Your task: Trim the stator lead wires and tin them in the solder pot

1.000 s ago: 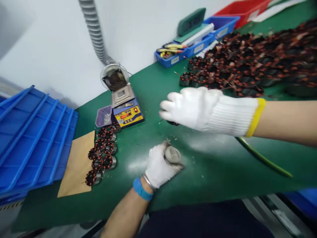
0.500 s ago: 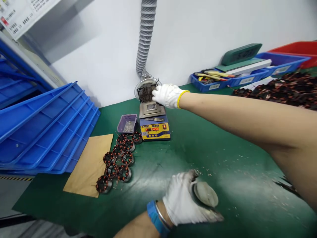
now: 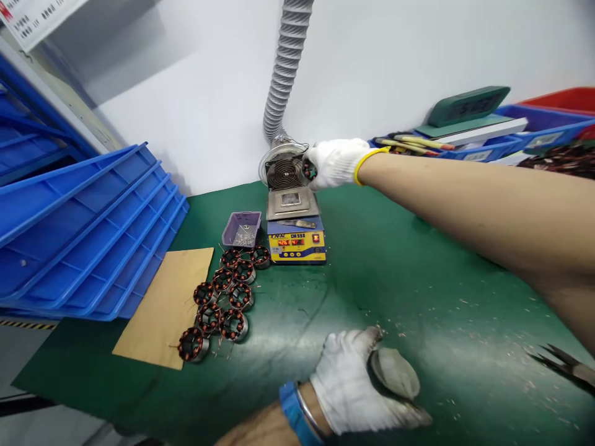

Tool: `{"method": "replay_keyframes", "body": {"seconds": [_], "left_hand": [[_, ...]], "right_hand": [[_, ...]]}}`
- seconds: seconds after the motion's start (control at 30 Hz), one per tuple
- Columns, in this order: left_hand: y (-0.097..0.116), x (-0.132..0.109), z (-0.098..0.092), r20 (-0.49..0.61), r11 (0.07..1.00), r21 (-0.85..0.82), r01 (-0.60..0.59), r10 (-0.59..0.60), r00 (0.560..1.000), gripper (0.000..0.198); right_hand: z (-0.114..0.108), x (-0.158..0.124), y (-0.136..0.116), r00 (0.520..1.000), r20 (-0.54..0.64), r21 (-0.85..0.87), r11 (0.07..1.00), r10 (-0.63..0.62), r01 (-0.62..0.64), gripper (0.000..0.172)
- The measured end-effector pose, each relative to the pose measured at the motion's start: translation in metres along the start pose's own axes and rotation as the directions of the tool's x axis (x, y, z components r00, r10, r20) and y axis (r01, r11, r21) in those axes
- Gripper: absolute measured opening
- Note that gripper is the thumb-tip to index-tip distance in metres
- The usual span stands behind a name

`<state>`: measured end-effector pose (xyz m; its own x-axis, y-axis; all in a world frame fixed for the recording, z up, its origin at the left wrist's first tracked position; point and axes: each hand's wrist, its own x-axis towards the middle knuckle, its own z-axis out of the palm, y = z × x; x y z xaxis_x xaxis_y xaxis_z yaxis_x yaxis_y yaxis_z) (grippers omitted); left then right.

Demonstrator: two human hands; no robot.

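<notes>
My left hand [image 3: 356, 387], in a white glove with dirty fingertips, is wrapped round a grey round cup [image 3: 395, 371] low in the view. Up at the back, my right hand [image 3: 337, 162], gloved in white with a yellow cuff, grips a small wound coil ring [image 3: 309, 169] beside the fan guard [image 3: 284, 174]. Below that ring is the solder pot's metal top [image 3: 292, 201], on a yellow and blue unit [image 3: 298, 248] with red digits. Several copper-wound rings [image 3: 233, 324] stand left of the unit, partly by a brown sheet [image 3: 162, 310].
Stacked blue trays [image 3: 93, 241] lean at the left. A purple bin [image 3: 242, 229] holds small bits. Pliers [image 3: 569, 368] lie at the right edge. A grey hose [image 3: 288, 68] hangs behind. Blue bins [image 3: 502, 145] and a green clock [image 3: 469, 106] stand at the back right.
My right hand has moved slightly right and up from the fan guard, and the coil ring now shows in it. The view has shifted a little; the pliers show more fully.
</notes>
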<state>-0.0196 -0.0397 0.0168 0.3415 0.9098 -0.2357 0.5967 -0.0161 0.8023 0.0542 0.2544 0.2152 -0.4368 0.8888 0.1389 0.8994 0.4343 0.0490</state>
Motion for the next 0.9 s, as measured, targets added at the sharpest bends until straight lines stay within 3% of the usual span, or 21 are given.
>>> {"method": "replay_keyframes", "body": {"seconds": [0.2,0.53,0.77,0.9], "left_hand": [[0.0,0.0,-0.002,-0.008,0.999,0.017,-0.036,0.037,0.999,0.087],[-0.003,0.0,-0.002,0.0,0.999,0.007,-0.05,0.05,0.999,0.091],[-0.001,-0.001,-0.004,-0.029,0.997,0.007,-0.072,0.072,0.997,0.084],[-0.003,-0.002,-0.001,-0.057,0.997,0.01,-0.08,0.08,0.995,0.091]], "right_hand": [[0.016,0.015,-0.017,0.987,-0.045,0.204,0.968,0.156,-0.144,0.065],[0.056,0.017,-0.046,0.977,-0.126,0.295,0.947,0.17,-0.127,0.068],[0.028,0.004,-0.035,0.961,-0.151,0.382,0.911,0.23,-0.157,0.061],[0.011,-0.014,-0.02,0.94,-0.142,0.543,0.818,0.311,-0.189,0.058]]}}
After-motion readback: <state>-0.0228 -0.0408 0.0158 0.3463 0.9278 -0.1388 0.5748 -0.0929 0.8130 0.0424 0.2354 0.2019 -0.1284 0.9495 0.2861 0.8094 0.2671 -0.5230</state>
